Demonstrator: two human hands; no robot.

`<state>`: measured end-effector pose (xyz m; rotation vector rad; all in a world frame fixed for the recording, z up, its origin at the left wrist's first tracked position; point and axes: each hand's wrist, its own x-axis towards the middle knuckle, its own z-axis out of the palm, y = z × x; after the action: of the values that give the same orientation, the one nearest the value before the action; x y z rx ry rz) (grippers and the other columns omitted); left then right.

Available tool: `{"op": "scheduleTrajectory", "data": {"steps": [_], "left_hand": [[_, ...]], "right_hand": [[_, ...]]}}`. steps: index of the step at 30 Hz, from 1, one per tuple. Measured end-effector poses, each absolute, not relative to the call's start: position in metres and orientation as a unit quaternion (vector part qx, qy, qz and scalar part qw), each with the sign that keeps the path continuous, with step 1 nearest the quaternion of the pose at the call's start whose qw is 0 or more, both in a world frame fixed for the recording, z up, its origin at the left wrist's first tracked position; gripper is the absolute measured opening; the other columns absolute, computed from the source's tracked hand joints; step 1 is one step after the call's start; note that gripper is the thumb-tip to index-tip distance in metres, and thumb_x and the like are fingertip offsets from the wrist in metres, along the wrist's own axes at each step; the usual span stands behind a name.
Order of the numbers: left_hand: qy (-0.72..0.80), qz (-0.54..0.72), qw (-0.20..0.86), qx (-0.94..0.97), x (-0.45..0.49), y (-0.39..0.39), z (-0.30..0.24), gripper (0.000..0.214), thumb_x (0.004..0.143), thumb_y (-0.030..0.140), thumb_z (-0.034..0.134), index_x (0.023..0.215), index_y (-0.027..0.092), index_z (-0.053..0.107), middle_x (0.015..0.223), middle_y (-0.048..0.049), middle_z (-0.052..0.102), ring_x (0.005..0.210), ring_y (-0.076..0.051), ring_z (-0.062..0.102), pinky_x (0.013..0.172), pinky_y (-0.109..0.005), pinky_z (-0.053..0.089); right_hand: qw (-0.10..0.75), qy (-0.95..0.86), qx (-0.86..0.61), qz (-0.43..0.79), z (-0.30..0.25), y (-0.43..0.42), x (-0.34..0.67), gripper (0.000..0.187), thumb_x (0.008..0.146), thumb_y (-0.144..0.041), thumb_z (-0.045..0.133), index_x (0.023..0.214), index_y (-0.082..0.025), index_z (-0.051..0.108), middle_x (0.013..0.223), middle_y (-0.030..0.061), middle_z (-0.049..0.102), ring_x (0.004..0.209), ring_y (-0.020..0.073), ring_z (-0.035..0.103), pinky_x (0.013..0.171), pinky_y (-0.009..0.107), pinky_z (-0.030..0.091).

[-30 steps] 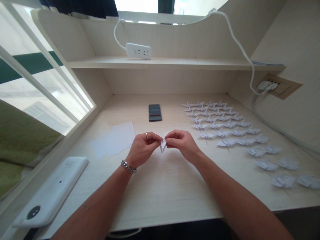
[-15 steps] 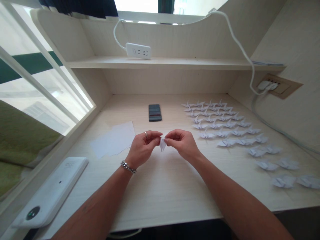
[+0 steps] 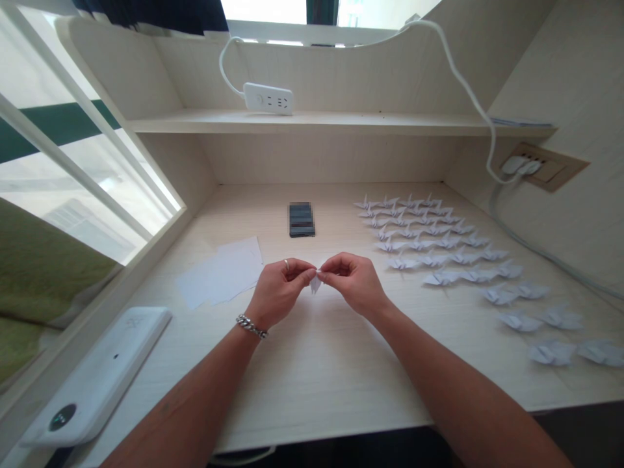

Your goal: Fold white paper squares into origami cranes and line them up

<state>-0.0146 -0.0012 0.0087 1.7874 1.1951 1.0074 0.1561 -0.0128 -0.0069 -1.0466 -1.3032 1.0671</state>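
Observation:
Both hands meet over the middle of the pale wooden desk [image 3: 312, 364]. My left hand [image 3: 277, 292], with a ring and a chain bracelet, pinches one side of a small folded white paper piece [image 3: 316, 283]. My right hand [image 3: 353, 281] pinches its other side, fingers curled. The paper hangs just above the desk between the fingertips, mostly hidden by them. Rows of several finished white paper cranes [image 3: 429, 240] lie to the right.
A stack of blank white sheets [image 3: 221, 276] lies left of my hands. A dark phone [image 3: 301, 219] rests further back. A white device [image 3: 95, 377] sits at the front left edge. A power strip [image 3: 268, 99] is on the shelf; a wall socket [image 3: 533, 168] and cable are at right.
The folded paper has shortened and risen slightly between my fingertips as both hands keep pinching it. The hands stay in nearly the same place.

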Motion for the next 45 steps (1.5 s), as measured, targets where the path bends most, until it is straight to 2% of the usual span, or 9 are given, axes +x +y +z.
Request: {"op": "scheduleTrajectory", "data": {"steps": [8, 13, 18, 22, 26, 32, 37, 42, 45], "left_hand": [[0.505, 0.403, 0.321, 0.692, -0.004, -0.009, 0.007, 0.011, 0.079, 0.026, 0.064, 0.075, 0.016, 0.068, 0.069, -0.0014, 0.07, 0.062, -0.014, 0.061, 0.059, -0.024, 0.046], [0.518, 0.418, 0.296, 0.685, -0.002, -0.01, 0.006, 0.009, 0.079, 0.022, 0.062, 0.075, 0.017, 0.067, 0.069, -0.0009, 0.068, 0.063, -0.013, 0.06, 0.06, -0.024, 0.046], [0.48, 0.444, 0.386, 0.651, 0.0, -0.01, 0.004, 0.018, 0.079, 0.031, 0.065, 0.086, 0.015, 0.068, 0.078, -0.0041, 0.071, 0.068, -0.015, 0.064, 0.063, -0.026, 0.05], [0.449, 0.419, 0.445, 0.652, 0.0, -0.008, 0.003, 0.027, 0.079, 0.04, 0.066, 0.084, 0.013, 0.067, 0.075, -0.0056, 0.071, 0.068, -0.016, 0.064, 0.065, -0.027, 0.051], [0.459, 0.436, 0.403, 0.661, -0.003, -0.004, 0.001, 0.027, 0.081, 0.041, 0.064, 0.081, 0.014, 0.067, 0.075, -0.0051, 0.07, 0.069, -0.016, 0.064, 0.064, -0.026, 0.05], [0.469, 0.418, 0.338, 0.701, -0.006, -0.004, 0.003, 0.019, 0.083, 0.035, 0.062, 0.08, 0.017, 0.067, 0.075, -0.0038, 0.07, 0.068, -0.016, 0.063, 0.065, -0.026, 0.049], [0.452, 0.427, 0.353, 0.699, -0.006, -0.007, 0.006, 0.017, 0.082, 0.032, 0.063, 0.085, 0.017, 0.07, 0.083, -0.0058, 0.073, 0.076, -0.018, 0.067, 0.071, -0.028, 0.052], [0.453, 0.459, 0.347, 0.681, -0.011, -0.005, 0.005, 0.013, 0.079, 0.027, 0.067, 0.085, 0.016, 0.07, 0.084, -0.0063, 0.073, 0.077, -0.018, 0.068, 0.074, -0.03, 0.054], [0.436, 0.48, 0.387, 0.655, -0.012, -0.002, 0.003, 0.019, 0.076, 0.026, 0.07, 0.092, 0.016, 0.067, 0.082, -0.0048, 0.072, 0.075, -0.017, 0.068, 0.073, -0.03, 0.054]], "right_hand": [[0.573, -0.525, -0.439, 0.45, -0.01, -0.014, 0.149, 0.015, 0.064, -0.022, 0.078, 0.066, -0.017, 0.064, 0.065, 0.001, 0.065, 0.061, 0.0141, 0.059, 0.061, 0.028, 0.048], [0.559, -0.525, -0.426, 0.479, -0.01, -0.014, 0.148, 0.021, 0.065, -0.029, 0.078, 0.077, -0.017, 0.065, 0.071, 0.0015, 0.066, 0.068, 0.0152, 0.061, 0.066, 0.029, 0.049], [0.591, -0.524, -0.437, 0.43, -0.008, -0.013, 0.148, 0.021, 0.067, -0.03, 0.077, 0.07, -0.018, 0.06, 0.066, -0.0008, 0.061, 0.062, 0.0132, 0.057, 0.06, 0.027, 0.047], [0.622, -0.498, -0.438, 0.416, -0.009, -0.012, 0.148, 0.019, 0.07, -0.027, 0.075, 0.079, -0.018, 0.06, 0.071, -0.0002, 0.063, 0.066, 0.0139, 0.06, 0.065, 0.028, 0.05], [0.581, -0.534, -0.434, 0.434, -0.01, -0.012, 0.151, 0.024, 0.073, -0.027, 0.072, 0.093, -0.018, 0.064, 0.079, 0.0025, 0.066, 0.075, 0.0167, 0.064, 0.072, 0.031, 0.052], [0.509, -0.6, -0.451, 0.423, -0.009, -0.014, 0.154, 0.016, 0.078, -0.032, 0.069, 0.083, -0.017, 0.068, 0.076, 0.0044, 0.069, 0.072, 0.0178, 0.064, 0.069, 0.032, 0.052], [0.542, -0.582, -0.454, 0.401, -0.009, -0.014, 0.154, 0.016, 0.078, -0.032, 0.069, 0.077, -0.017, 0.066, 0.068, 0.0022, 0.066, 0.065, 0.016, 0.061, 0.064, 0.031, 0.051], [0.525, -0.546, -0.417, 0.503, -0.005, -0.014, 0.153, 0.026, 0.071, -0.041, 0.074, 0.077, -0.016, 0.067, 0.071, 0.0036, 0.068, 0.07, 0.0175, 0.065, 0.067, 0.032, 0.054], [0.506, -0.518, -0.42, 0.546, -0.002, -0.014, 0.152, 0.029, 0.07, -0.043, 0.074, 0.077, -0.016, 0.067, 0.07, 0.0038, 0.069, 0.071, 0.0174, 0.066, 0.069, 0.032, 0.054]]}}
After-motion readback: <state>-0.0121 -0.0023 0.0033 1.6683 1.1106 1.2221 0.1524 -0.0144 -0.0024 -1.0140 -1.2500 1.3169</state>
